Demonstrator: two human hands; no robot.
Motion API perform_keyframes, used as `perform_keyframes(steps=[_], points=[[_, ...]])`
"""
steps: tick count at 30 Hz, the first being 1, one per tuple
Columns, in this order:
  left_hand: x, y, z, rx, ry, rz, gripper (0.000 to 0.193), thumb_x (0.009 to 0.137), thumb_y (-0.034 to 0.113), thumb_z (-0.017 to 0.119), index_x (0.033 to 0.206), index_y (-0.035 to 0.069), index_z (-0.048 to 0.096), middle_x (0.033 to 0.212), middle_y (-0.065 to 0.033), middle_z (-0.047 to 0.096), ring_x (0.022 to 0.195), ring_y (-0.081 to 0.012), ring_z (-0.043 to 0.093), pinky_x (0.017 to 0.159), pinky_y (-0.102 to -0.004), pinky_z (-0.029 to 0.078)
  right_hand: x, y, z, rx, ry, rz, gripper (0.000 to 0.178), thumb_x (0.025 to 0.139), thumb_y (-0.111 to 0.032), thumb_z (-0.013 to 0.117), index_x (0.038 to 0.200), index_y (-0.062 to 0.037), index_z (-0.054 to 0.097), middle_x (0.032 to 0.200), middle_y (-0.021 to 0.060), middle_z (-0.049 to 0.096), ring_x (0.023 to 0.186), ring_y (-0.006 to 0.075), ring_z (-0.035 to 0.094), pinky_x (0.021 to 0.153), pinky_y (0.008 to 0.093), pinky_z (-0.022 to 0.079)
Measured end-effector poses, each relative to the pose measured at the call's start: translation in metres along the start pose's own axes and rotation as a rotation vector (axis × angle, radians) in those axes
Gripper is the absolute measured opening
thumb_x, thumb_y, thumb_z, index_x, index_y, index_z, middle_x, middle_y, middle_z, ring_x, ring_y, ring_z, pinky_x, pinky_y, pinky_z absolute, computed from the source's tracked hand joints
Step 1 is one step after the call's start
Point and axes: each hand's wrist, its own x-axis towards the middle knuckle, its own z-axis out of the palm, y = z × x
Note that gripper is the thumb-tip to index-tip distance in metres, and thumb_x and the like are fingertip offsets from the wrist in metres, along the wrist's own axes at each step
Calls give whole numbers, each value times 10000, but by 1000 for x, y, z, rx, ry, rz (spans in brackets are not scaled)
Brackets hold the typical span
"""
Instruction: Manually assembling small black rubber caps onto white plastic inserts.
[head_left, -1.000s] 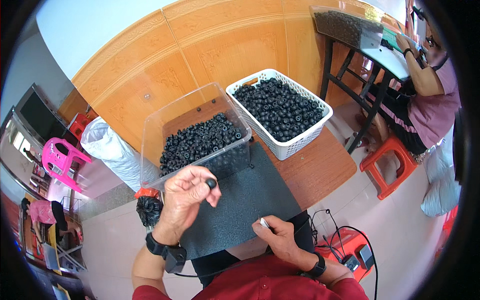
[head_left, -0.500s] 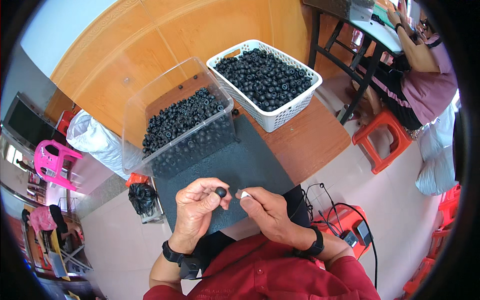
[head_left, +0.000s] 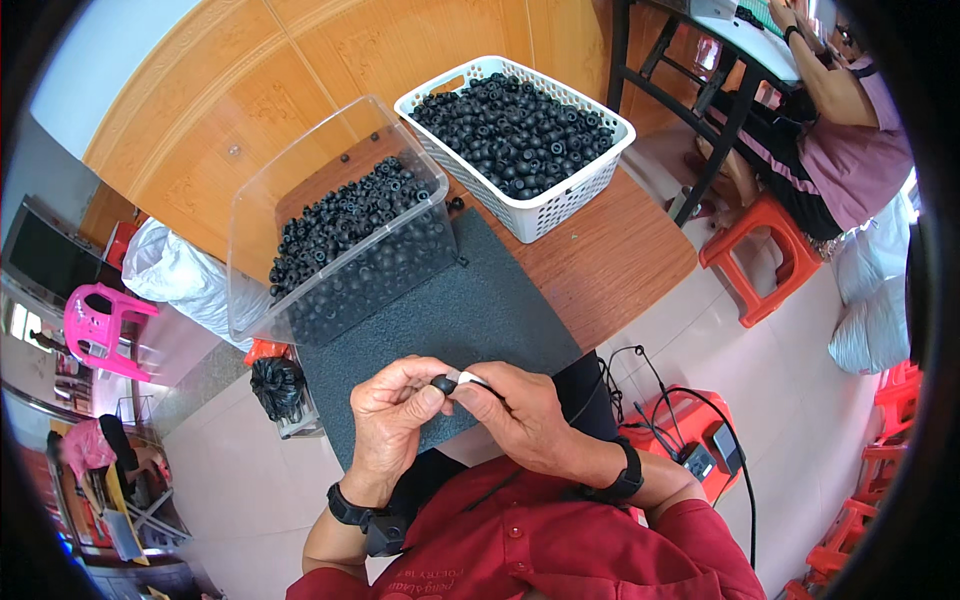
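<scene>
My left hand pinches a small round black rubber-like part between thumb and fingertips. My right hand is closed on a small white piece with a thin greyish tip, its exact kind not clear. That tip meets the black part or lies right beside it. Both hands are above the near end of a dark grey mat. Beyond them stand a clear plastic bin and a white perforated basket, both holding many similar black parts.
The bin stands partly on the mat, on a brown wooden table. A red stool with cables and black adapters is at my right. Further right a person sits on another red stool. A black bag hangs at the left.
My right hand has moved left, bringing the white piece up to the black part. My left hand keeps its pinch. The whole view has shifted slightly.
</scene>
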Motion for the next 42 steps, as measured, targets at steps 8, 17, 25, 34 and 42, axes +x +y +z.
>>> perform_keyframes(steps=[8,17,25,34,42], points=[[-1,-6,-2,12,17,-8,256,883,105,740,1082,-46,684,993,-109,700,806,-147,654,732,-271,556,-4,5,2,-72,31,-48,146,948,-165,662,972,-21,654,784,112,662,653,268,667,556,362,493],[-2,-11,-2,-3,20,-16,262,881,110,745,1078,-50,682,991,-109,702,794,-142,647,720,-263,548,-5,8,4,-83,59,-82,132,934,-148,676,957,-19,652,762,107,660,631,252,664,537,352,489],[-4,-14,0,-4,33,-14,257,886,97,739,1084,-56,678,988,-115,709,800,-145,647,719,-261,534,-7,10,6,-151,73,-109,195,932,-221,689,930,-32,640,708,93,616,578,258,625,506,365,468],[-10,-12,7,-46,109,-58,282,844,107,773,1039,-73,675,963,-138,708,817,-179,670,723,-291,551,-7,13,4,-364,89,-224,279,916,-302,700,903,-42,601,638,81,532,518,248,563,467,368,438],[-13,-25,3,-159,183,-127,267,855,104,756,1033,-78,673,952,-152,708,785,-202,676,716,-329,564,-10,11,4,-403,-54,-293,230,929,-218,689,993,-1,649,674,112,573,549,265,594,475,348,446]])
